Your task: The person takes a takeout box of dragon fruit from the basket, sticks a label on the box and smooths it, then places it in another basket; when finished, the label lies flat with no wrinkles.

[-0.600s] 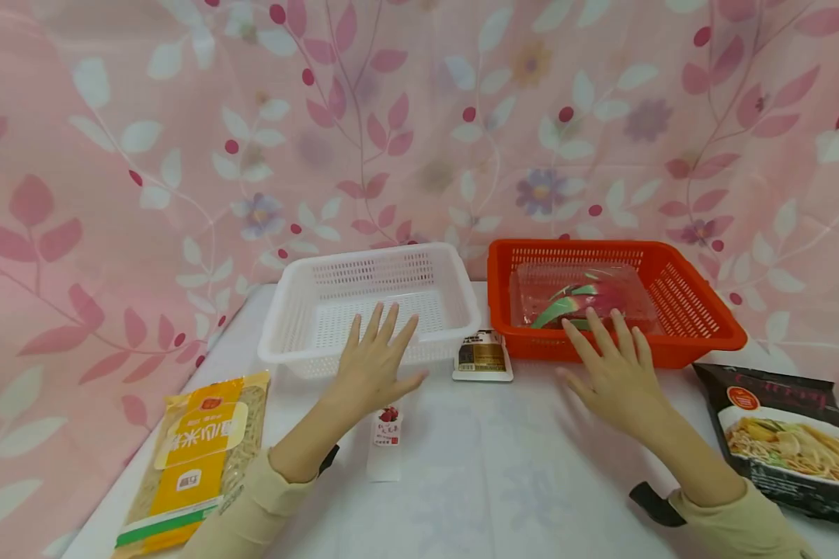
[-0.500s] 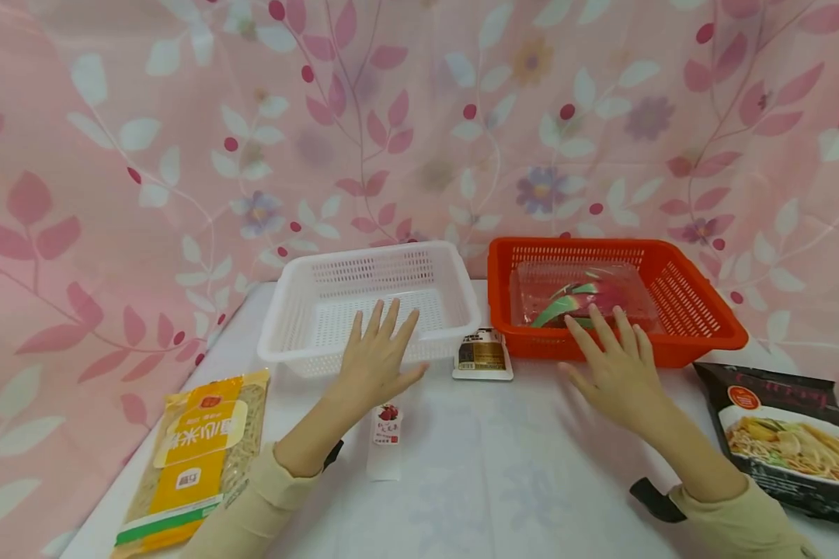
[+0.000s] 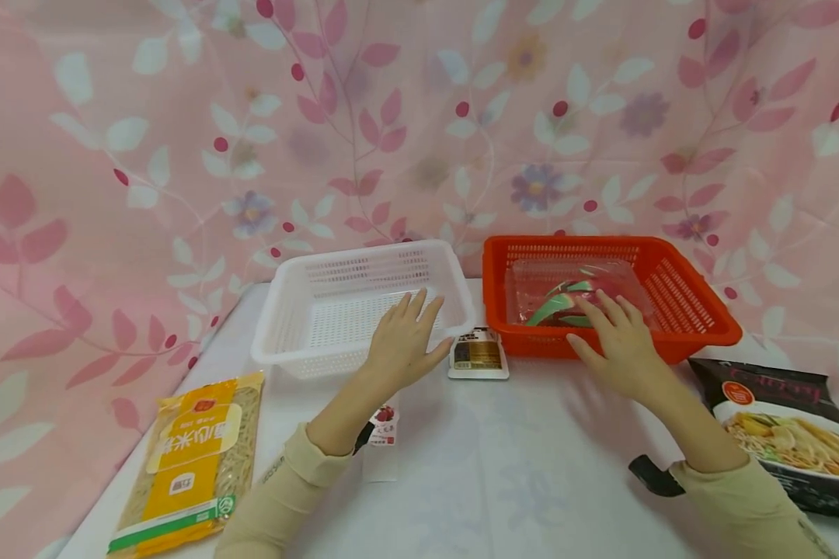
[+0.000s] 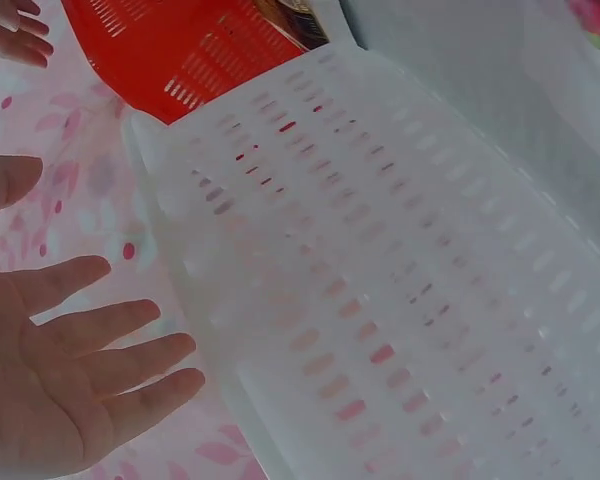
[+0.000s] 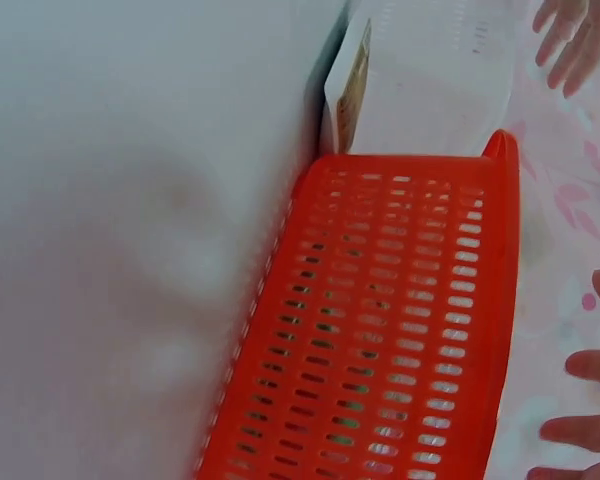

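My left hand (image 3: 402, 341) is held with fingers spread over the front right part of the white basket (image 3: 290, 359). In the left wrist view its straight fingers (image 4: 130, 370) stand beside the basket wall, holding nothing. My right hand (image 3: 622, 349) reaches over the front rim of the red basket (image 3: 699, 299), fingers extended and no object in its grasp. Inside the red basket lies a clear plastic box (image 3: 527, 279) with a pink and green item showing through. Between the baskets at the front lies a small white and brown packet (image 3: 478, 355).
A yellow bag of rice noodles (image 3: 189, 458) lies at the left. A black noodle bag (image 3: 790, 435) with a food picture lies at the right. A small white packet with a red print (image 3: 384, 431) lies partly behind the left wrist. A floral curtain (image 3: 391, 116) hangs behind.
My left hand has moved right, toward the corner of the white basket. My right hand has shifted slightly forward, further over the red basket. The view has shifted a little.
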`<state>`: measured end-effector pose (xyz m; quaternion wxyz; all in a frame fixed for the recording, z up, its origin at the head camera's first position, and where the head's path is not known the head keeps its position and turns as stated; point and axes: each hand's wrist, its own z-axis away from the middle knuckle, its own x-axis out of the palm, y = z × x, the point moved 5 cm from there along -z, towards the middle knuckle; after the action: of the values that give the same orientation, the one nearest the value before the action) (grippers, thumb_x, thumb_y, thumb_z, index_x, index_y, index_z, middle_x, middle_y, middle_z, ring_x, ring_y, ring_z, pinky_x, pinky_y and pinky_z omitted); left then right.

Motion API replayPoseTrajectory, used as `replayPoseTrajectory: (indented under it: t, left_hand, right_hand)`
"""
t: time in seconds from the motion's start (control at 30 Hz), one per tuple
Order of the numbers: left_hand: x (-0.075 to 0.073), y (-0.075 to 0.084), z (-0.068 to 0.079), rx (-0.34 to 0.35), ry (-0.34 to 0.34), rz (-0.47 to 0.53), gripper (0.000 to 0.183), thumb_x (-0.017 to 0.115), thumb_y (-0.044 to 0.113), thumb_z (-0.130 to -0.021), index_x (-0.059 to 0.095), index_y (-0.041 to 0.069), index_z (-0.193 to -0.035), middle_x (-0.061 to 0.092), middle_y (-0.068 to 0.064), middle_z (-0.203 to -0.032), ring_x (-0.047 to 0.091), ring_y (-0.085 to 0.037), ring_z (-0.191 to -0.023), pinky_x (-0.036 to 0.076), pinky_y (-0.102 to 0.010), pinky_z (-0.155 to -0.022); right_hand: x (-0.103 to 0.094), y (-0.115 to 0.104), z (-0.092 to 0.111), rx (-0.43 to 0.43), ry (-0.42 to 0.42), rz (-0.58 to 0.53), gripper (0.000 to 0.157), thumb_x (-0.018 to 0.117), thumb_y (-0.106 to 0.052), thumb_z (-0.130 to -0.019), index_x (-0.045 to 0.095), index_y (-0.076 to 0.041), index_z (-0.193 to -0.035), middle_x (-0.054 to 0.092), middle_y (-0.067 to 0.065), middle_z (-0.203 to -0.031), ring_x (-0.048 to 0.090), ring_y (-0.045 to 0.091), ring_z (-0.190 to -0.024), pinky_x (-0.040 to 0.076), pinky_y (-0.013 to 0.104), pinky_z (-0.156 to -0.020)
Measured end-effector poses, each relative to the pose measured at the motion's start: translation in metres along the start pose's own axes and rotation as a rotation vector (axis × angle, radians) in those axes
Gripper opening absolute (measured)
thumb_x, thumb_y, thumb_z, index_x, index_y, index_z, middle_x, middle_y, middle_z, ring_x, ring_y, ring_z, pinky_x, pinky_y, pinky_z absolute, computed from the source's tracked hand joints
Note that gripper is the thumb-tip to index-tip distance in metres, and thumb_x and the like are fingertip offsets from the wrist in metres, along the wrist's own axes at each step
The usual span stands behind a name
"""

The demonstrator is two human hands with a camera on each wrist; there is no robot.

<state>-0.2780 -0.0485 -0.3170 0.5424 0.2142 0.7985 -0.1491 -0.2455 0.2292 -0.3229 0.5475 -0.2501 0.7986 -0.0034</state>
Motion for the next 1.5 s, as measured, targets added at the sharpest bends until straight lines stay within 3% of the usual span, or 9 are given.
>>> replayPoseTrajectory:
  t: [0.2,0.37,0.57,0.67,0.83,1.03,1.3,1.5]
  left_hand:
    - [0.003,0.015,-0.020,0.028,-0.044,0.123,0.061,0.052,0.043,-0.089,0.037,0.012,-0.140,0.040,-0.014,-0.139,0.039,-0.031,-0.126,0.037,-0.045,-0.097]
    - [0.012,0.026,-0.036,0.031,-0.094,0.227,0.066,0.053,0.040,-0.089,0.029,0.012,-0.143,0.039,-0.011,-0.141,0.036,-0.024,-0.128,0.043,-0.043,-0.092]
    - [0.020,0.041,-0.052,0.067,-0.107,0.214,0.065,0.053,0.039,-0.090,0.029,0.011,-0.143,0.037,-0.011,-0.142,0.034,-0.023,-0.129,0.040,-0.040,-0.096]
    - [0.023,0.048,-0.060,0.077,-0.110,0.218,0.064,0.053,0.037,-0.090,0.030,0.011,-0.143,0.036,-0.011,-0.142,0.034,-0.023,-0.129,0.038,-0.039,-0.097]
    - [0.027,0.063,-0.071,0.102,-0.090,0.255,0.060,0.053,0.033,-0.090,0.032,0.010,-0.141,0.038,-0.013,-0.141,0.039,-0.024,-0.126,0.045,-0.038,-0.090]
    - [0.033,0.079,-0.086,0.135,-0.075,0.316,0.058,0.054,0.029,-0.090,0.034,0.007,-0.140,0.037,-0.016,-0.140,0.043,-0.026,-0.123,0.043,-0.036,-0.092]
    - [0.059,0.090,-0.111,0.020,-0.247,0.390,0.062,0.052,0.033,-0.092,0.026,0.010,-0.143,0.028,-0.016,-0.144,0.042,-0.027,-0.123,0.038,-0.038,-0.098]
    - [0.076,0.096,-0.129,-0.066,-0.321,0.425,0.064,0.044,0.044,-0.093,0.022,0.012,-0.145,0.019,-0.015,-0.149,0.032,-0.028,-0.130,0.031,-0.040,-0.103]
  right_hand:
    - [-0.004,0.009,-0.006,-0.078,0.093,-0.028,0.056,0.064,-0.015,-0.083,0.040,0.006,-0.129,0.031,0.036,-0.132,0.022,0.052,-0.120,0.015,0.063,-0.097]
    - [-0.006,0.022,-0.009,-0.029,0.053,-0.067,0.058,0.061,-0.017,-0.086,0.036,0.004,-0.134,0.024,0.036,-0.136,0.019,0.053,-0.122,0.012,0.064,-0.098]
    - [-0.010,0.039,-0.014,-0.009,0.074,-0.079,0.055,0.062,-0.015,-0.085,0.038,0.003,-0.132,0.019,0.036,-0.138,0.020,0.054,-0.122,0.015,0.065,-0.095]
    - [-0.010,0.049,-0.016,0.030,0.044,-0.082,0.056,0.061,-0.017,-0.087,0.036,0.003,-0.133,0.019,0.036,-0.138,0.019,0.054,-0.122,0.014,0.065,-0.096]
    - [-0.009,0.065,-0.023,0.052,0.015,-0.072,0.055,0.059,-0.018,-0.088,0.036,0.006,-0.132,0.023,0.036,-0.136,0.021,0.051,-0.122,0.016,0.063,-0.095]
    - [-0.006,0.081,-0.029,0.076,0.005,-0.062,0.052,0.057,-0.020,-0.090,0.039,0.007,-0.130,0.027,0.036,-0.134,0.023,0.051,-0.121,0.017,0.064,-0.094]
    - [0.001,0.100,-0.036,0.161,-0.095,-0.093,0.056,0.051,-0.028,-0.093,0.035,0.009,-0.132,0.022,0.036,-0.137,0.019,0.053,-0.122,0.013,0.068,-0.095]
    - [0.005,0.117,-0.042,0.226,-0.191,-0.122,0.064,0.044,-0.039,-0.095,0.028,0.006,-0.138,0.011,0.035,-0.142,0.012,0.054,-0.126,0.007,0.071,-0.094]
